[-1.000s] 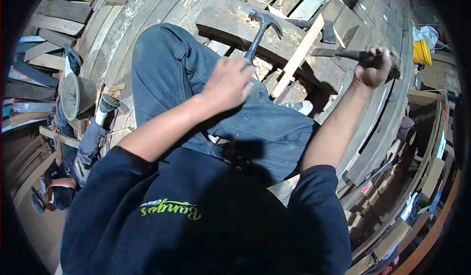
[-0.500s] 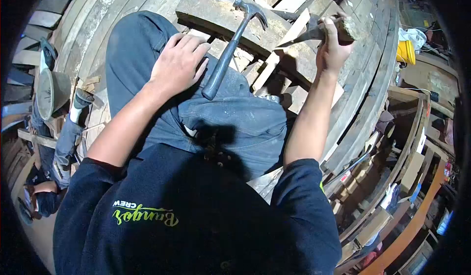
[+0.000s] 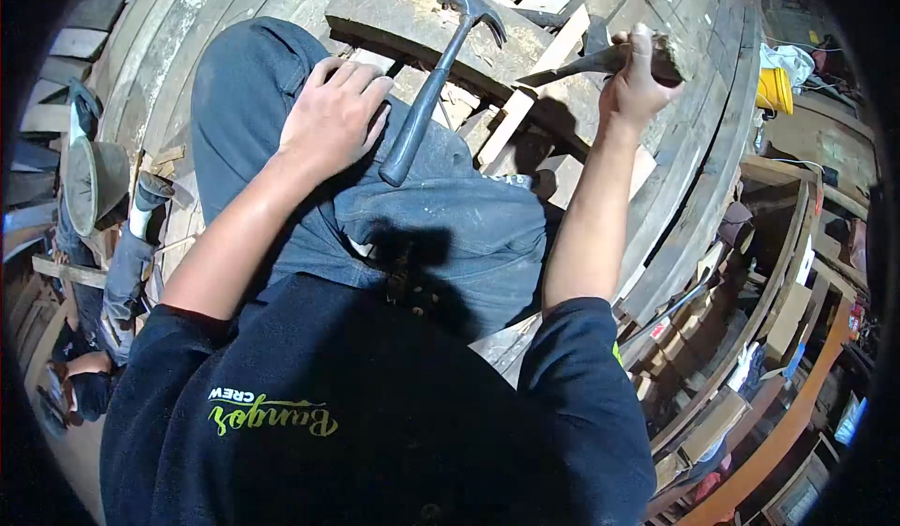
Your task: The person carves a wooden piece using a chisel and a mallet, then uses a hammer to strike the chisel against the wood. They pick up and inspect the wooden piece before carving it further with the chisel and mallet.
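My left hand [image 3: 336,118] lies on my bent left leg, holding nothing, its fingers loosely curved over the trousers. Beside it is a claw hammer [image 3: 424,118]: the dark handle rests across my leg, and the head lies over a thick wooden block [image 3: 380,10]. My right hand [image 3: 639,95], raised over the planks at the right, is closed round a dark pointed blade [image 3: 567,68] with a rough, pale brown butt end. The tip points left, toward the block, and the thumb lies along its upper side. My fingers hide the middle part of it.
Wood offcuts [image 3: 511,127] lie between my legs and the block. Plank flooring [image 3: 689,165] surrounds me. At the left are another person's leg [image 3: 127,273] and a grey bowl-shaped thing [image 3: 98,184]. A wooden frame [image 3: 797,245] and a yellow container [image 3: 774,90] stand at the right.
My right hand has turned slightly, and the blade it holds now lies flatter, its tip a little further left. The left hand and hammer keep their places as the view shifts slightly.
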`<act>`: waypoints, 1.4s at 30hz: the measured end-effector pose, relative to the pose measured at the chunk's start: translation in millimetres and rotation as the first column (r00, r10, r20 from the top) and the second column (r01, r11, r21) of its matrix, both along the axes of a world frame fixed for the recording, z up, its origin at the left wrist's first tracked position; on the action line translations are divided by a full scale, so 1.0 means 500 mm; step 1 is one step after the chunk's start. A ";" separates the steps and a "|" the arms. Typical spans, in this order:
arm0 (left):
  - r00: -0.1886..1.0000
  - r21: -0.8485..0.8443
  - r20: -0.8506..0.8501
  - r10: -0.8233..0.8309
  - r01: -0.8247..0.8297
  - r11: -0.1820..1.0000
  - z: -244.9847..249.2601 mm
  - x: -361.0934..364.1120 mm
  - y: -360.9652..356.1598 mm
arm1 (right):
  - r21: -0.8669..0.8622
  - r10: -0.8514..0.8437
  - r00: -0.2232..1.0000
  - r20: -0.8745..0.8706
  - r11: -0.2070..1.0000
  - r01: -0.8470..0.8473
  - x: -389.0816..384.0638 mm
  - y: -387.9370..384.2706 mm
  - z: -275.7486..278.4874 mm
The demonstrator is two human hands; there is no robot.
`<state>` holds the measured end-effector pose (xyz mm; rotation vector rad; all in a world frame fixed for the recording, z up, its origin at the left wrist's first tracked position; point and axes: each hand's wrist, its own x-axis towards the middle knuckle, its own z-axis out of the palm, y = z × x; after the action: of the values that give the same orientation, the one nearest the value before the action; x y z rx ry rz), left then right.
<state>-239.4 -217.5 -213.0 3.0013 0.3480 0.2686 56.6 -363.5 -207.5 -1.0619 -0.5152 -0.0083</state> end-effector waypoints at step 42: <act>0.940 -0.726 -0.322 0.112 -0.321 0.608 -0.242 0.300 -0.108 | 0.013 -0.135 0.990 0.047 0.991 0.135 0.068 -0.042 -0.013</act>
<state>-89.2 -271.6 -334.1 2.1110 0.6610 -0.2110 90.5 -384.3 -214.1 -1.0870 -0.4851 -0.1558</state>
